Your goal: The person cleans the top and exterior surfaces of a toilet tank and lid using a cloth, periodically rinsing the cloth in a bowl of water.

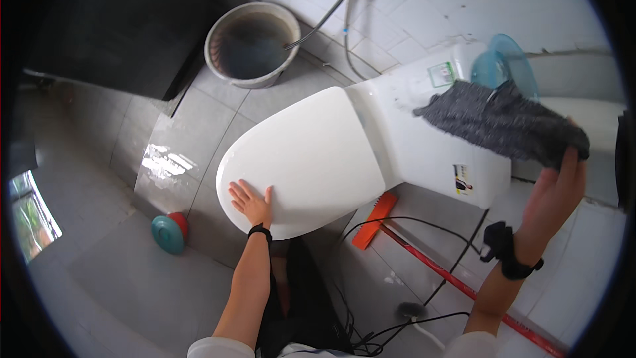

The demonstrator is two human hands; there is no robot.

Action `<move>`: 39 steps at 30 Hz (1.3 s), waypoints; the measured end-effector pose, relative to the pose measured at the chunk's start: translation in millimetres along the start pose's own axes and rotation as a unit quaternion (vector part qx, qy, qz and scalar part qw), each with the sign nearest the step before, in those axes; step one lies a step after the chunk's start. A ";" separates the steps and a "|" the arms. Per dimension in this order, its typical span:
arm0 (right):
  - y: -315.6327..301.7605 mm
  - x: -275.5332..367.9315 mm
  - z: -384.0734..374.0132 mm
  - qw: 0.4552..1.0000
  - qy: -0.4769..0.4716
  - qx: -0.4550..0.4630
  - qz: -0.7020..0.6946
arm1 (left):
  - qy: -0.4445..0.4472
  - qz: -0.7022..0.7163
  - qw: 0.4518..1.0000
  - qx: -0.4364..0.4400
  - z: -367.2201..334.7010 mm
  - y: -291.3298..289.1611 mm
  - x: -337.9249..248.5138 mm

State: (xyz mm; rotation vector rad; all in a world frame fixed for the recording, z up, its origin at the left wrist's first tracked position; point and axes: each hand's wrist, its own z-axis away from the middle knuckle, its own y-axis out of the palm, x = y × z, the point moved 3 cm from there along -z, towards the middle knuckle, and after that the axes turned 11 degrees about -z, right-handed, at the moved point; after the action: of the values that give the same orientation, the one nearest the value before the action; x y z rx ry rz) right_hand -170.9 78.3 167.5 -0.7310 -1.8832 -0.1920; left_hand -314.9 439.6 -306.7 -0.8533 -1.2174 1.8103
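My left hand (253, 204) lies flat with spread fingers on the front of the closed white toilet lid (305, 152). Up at the right, my right hand (560, 185) grips one end of a dark grey cloth (490, 122), which stretches leftward over the toilet tank (424, 146). The fingertips of that hand are partly hidden by the cloth. Behind the cloth, a translucent blue basin (513, 63) rests by the tank's far side; its lower part is covered. Two small stickers show on the tank.
A bucket of dark water (252, 46) with a hose in it stands at the wall. An orange broom head (374, 220) with a red handle (430, 262) lies right of the toilet, near black cables (377, 338) and a round brush (412, 309). A teal-and-red object (169, 233) sits left.
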 end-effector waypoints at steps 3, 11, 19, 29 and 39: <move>39.3 -46.7 52.8 0.995 0.078 0.066 -0.001 | 0.008 0.013 0.998 -0.061 4.2 -4.3 -7.8; 121.6 -193.3 188.0 0.945 0.173 0.259 0.100 | 0.001 0.017 0.997 -0.070 3.8 -9.5 -15.8; 164.7 -248.9 304.0 0.910 0.190 0.321 0.181 | -0.004 0.041 0.996 -0.076 4.7 -9.2 -14.4; 213.8 -310.1 304.8 0.895 -0.010 0.235 0.379 | 0.007 0.039 0.996 -0.074 3.3 -4.7 -15.0; 288.9 -271.6 346.1 0.873 -0.076 0.475 0.081 | 0.009 0.035 0.995 -0.090 5.1 1.3 -6.9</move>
State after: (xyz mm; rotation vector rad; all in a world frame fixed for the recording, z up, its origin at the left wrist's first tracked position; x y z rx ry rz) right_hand -208.7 357.1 -277.3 -0.2030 -1.7541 0.8759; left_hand -316.2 431.1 -305.6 -1.0227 -1.3710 1.7631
